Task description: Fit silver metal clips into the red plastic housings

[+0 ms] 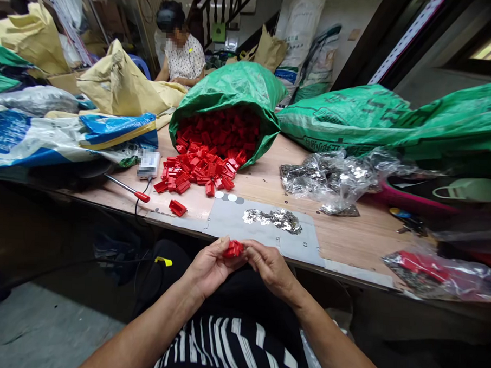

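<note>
Just off the table's front edge, my left hand [212,268] is closed around a small red plastic part [234,249]. My right hand [271,265] meets it from the right, thumb and fingers pinched at the part's side; whatever sits between those fingertips is too small to make out. Beyond my hands, small shiny metal pieces [273,220] lie spread on a grey mat [227,221]. One loose red part [178,207] rests left of the mat. More red parts [201,168] spill in a heap from the mouth of a green woven sack [234,77].
A screwdriver with a red handle [142,197] lies at left by a small white box [148,164] with a cable. Clear bags of metal pieces [335,180] are at right, near a pink tray [403,199]. Green sacks [354,115] line the back; a person [184,54] sits beyond.
</note>
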Demonstrator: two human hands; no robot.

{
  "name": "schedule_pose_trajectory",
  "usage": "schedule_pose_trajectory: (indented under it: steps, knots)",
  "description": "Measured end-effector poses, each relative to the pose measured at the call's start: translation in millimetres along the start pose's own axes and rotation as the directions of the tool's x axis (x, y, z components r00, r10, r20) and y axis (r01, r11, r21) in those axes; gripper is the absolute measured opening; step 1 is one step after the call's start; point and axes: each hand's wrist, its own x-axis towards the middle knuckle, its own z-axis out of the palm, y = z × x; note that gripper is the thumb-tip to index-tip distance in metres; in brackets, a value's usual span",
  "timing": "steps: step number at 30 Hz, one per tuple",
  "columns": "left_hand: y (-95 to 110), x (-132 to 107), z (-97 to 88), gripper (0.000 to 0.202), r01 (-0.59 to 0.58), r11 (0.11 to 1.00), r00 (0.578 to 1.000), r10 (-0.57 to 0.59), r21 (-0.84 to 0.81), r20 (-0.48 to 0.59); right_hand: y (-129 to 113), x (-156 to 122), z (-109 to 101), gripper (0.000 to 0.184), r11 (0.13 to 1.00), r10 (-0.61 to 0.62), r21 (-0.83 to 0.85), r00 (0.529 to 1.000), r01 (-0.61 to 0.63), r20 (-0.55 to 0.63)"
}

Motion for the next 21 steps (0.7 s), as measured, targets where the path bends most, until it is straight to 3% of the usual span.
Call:
schedule_pose_trajectory:
  steps: [5,13,16,18,21]
  knots:
    - [-6.8,-0.4,-3.0,0.017,0.04,0.996,0.999,-0.042,0.085,0.018,7.2,-7.1,-3.3,0.038,0.991,0.073,0.109,0.997,-0.072,-0.013]
    - [-30.2,-7.6,0.4,0.032,0.0,0.935,1.0,-0.007,0.356,0.019,13.7,-35.5,-1.6,0.025,0.991,0.134,0.012,0.991,-0.134,-0.003]
    - [-40.6,-6.7,-3.5,0.029,0.04,0.867,0.999,-0.051,0.497,0.009,19.1,-48.6,-3.6,0.022,0.984,0.168,-0.045,0.984,-0.17,-0.052]
    - [-40.7,-7.3,-1.7,0.042,0.018,0.798,0.999,-0.035,0.602,0.016,26.1,-59.6,-9.9,0.023,0.975,0.181,-0.109,0.976,-0.194,-0.12]
    - [-24.0,-21.7,16.0,0.049,-0.098,0.675,0.988,-0.021,0.732,0.151,45.8,-81.5,-27.1,0.025,0.932,0.207,-0.239,0.943,-0.271,-0.261]
